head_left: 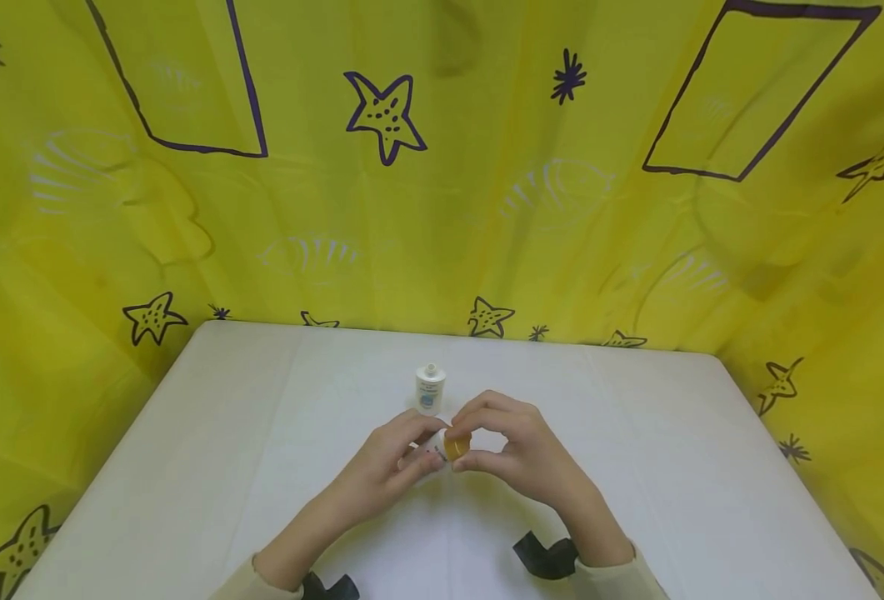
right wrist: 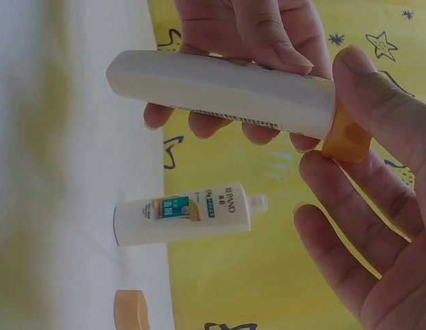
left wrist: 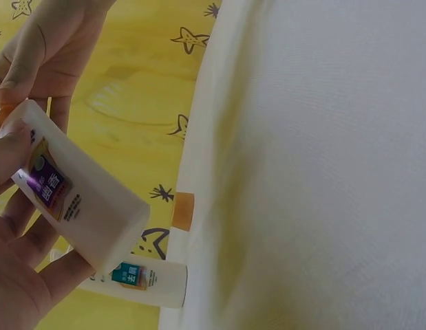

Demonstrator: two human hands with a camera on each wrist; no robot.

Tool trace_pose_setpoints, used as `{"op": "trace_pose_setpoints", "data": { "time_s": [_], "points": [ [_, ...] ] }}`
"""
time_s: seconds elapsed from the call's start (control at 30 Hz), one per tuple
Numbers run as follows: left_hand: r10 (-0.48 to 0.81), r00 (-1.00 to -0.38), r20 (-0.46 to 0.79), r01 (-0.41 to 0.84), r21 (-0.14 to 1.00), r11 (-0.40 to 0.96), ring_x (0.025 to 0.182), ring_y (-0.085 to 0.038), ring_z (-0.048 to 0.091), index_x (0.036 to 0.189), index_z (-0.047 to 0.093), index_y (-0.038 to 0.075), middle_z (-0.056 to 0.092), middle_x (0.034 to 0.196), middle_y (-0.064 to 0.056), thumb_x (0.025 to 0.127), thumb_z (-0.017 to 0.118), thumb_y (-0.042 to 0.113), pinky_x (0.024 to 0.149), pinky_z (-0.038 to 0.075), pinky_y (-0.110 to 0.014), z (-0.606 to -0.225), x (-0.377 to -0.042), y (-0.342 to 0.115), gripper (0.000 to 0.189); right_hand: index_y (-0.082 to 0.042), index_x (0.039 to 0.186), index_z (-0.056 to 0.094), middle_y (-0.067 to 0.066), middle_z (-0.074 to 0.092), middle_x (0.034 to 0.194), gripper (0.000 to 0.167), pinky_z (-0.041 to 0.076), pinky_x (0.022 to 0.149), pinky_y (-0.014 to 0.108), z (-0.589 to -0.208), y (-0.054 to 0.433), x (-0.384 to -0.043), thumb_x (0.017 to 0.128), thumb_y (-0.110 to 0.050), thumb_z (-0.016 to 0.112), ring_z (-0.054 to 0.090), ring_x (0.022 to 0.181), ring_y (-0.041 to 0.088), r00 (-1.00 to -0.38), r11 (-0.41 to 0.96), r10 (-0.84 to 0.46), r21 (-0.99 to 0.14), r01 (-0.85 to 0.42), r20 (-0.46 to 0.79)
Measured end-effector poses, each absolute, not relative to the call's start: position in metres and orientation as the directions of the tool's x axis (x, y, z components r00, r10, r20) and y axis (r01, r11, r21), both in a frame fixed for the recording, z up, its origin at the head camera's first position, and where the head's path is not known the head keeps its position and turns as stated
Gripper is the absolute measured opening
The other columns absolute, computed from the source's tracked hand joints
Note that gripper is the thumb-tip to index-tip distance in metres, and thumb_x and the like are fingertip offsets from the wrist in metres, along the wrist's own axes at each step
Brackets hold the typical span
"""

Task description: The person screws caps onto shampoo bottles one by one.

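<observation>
My left hand (head_left: 382, 467) grips a white shampoo bottle (left wrist: 96, 196) with a purple label, held tilted above the table. At the bottle's end sits an orange cap (right wrist: 348, 135), which my right hand (head_left: 512, 442) pinches between thumb and fingers. Whether the cap is loose cannot be told. Just beyond the hands a second white bottle (head_left: 430, 392) stands upright, its bare neck (right wrist: 258, 203) showing and a teal label on its front. Another orange cap (right wrist: 131, 310) rests on the table near that bottle; in the head view it is hidden.
A white-covered table (head_left: 322, 392) lies beneath both hands. Behind it and at its sides hangs a yellow curtain (head_left: 449, 208) with starfish drawings. Black wrist mounts (head_left: 546, 557) show by the sleeves.
</observation>
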State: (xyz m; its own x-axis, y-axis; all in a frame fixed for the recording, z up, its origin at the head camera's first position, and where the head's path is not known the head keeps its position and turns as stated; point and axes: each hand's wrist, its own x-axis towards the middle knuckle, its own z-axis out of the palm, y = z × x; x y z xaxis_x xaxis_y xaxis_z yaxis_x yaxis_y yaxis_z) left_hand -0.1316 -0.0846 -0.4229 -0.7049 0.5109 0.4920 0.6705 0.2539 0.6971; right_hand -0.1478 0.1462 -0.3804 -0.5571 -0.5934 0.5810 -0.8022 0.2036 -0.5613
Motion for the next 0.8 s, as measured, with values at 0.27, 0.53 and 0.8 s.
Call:
{"op": "trace_pose_setpoints", "data": {
  "time_s": [0.27,0.53,0.8],
  "points": [
    [0.489,-0.685,0.541,0.716,0.625,0.311,0.097,-0.008,0.057,0.123,0.060,0.014,0.062,0.110,0.004,0.096,0.068,0.018,0.082,0.054,-0.029,-0.423,-0.132,-0.084,0.029,-0.021,0.098,0.071,-0.009,0.067,0.095,0.031,0.053,0.078,0.021,-0.381,0.143,-0.148,0.072,-0.021,0.088,0.062,0.088,0.007,-0.596,0.264,-0.554,-0.556,-0.788,0.582],
    [0.472,-0.694,0.544,0.710,0.628,0.319,0.095,-0.008,0.056,0.124,0.059,0.015,0.061,0.109,0.004,0.095,0.068,0.017,0.080,0.055,-0.030,-0.424,-0.131,-0.082,0.031,-0.021,0.096,0.070,-0.011,0.069,0.092,0.030,0.055,0.074,0.022,-0.382,0.141,-0.144,0.074,-0.033,0.087,0.064,0.085,0.006,-0.682,0.380,-0.486,-0.571,-0.728,0.546],
    [0.418,-0.714,0.562,0.698,0.616,0.365,0.088,-0.008,0.055,0.122,0.059,0.016,0.058,0.107,0.007,0.095,0.069,0.021,0.072,0.055,-0.027,-0.424,-0.126,-0.078,0.029,-0.023,0.091,0.069,-0.014,0.068,0.087,0.031,0.057,0.070,0.026,-0.385,0.133,-0.139,0.071,-0.037,0.089,0.064,0.078,0.003,-0.773,0.440,-0.380,-0.635,-0.635,0.509]
  ]
}}
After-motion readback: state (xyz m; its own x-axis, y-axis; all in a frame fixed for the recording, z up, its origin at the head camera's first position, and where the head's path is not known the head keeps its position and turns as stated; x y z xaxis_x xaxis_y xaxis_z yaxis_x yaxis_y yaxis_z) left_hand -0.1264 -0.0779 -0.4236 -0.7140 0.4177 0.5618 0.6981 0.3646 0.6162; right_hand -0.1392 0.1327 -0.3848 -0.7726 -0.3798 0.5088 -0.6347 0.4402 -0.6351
